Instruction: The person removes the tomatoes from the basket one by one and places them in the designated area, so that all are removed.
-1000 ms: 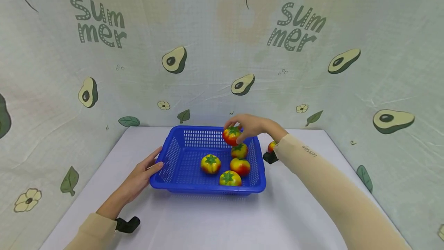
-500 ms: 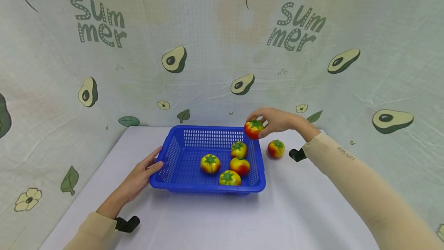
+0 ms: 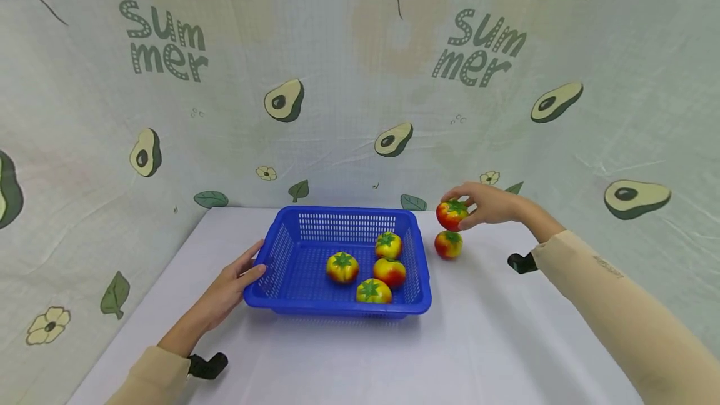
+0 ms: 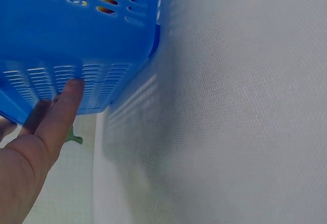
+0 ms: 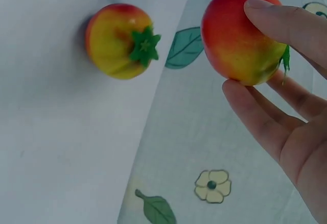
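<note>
My right hand (image 3: 486,204) holds a red-and-yellow toy tomato (image 5: 237,35) with a green star-shaped top, pinched between thumb and fingers. It is to the right of the blue plastic basket (image 3: 337,307). A second tomato (image 3: 449,245) sits on the table just below the held one in the head view, outside the basket. My left hand (image 3: 227,289) rests at the basket's left side. Its straight fingers (image 4: 66,106) touch the slotted outer wall, with the thumb at the rim. Inside the basket lie several more tomatoes (image 3: 342,267), mostly toward the right.
The white table (image 3: 349,361) reaches back to a hanging cloth (image 3: 337,161) printed with avocados, leaves and lettering. Black wrist devices (image 3: 208,365) are worn at both sleeves.
My right hand has carried the tomato rightward from above the basket to beside it, uncovering the tomato on the table. The left hand and basket have stayed put; the head view shifted slightly.
</note>
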{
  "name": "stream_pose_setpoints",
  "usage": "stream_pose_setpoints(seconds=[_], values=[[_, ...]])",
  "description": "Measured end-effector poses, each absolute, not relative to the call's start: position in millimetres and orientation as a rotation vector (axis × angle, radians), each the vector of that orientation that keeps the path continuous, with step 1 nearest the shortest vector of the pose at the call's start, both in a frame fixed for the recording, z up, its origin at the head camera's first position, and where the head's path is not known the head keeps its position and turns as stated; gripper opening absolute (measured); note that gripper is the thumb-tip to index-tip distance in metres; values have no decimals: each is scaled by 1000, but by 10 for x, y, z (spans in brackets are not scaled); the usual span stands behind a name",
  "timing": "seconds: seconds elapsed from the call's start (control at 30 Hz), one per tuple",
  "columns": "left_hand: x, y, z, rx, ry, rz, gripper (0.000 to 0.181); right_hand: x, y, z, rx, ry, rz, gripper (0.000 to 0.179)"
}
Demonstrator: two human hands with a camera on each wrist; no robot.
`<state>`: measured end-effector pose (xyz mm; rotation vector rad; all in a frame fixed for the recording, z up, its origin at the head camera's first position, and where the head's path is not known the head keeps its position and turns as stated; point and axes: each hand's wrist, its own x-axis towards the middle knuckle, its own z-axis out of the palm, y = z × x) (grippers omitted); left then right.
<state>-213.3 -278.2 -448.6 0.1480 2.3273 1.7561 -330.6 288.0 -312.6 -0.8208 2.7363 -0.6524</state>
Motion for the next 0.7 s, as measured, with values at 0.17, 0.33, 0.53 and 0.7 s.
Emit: stream_pose_setpoints(seconds=[0.17, 0.33, 0.53, 0.7], values=[[-2127, -2781, -4495, 145, 2337, 1749, 76, -3274, 3113, -3219, -751, 2780, -635, 59], [-2132, -2779, -4500, 154, 2334, 1751, 75, -3284, 3321, -3357, -683, 2789, -638, 59], [-2133, -2785, -4501, 160, 2337, 1755, 75, -3303, 3498, -3532, -612, 2790, -626, 61], [-2135, -2791, -4505, 160, 2331, 1756, 75, -3310, 3599, -3673, -588, 2785, -613, 60]])
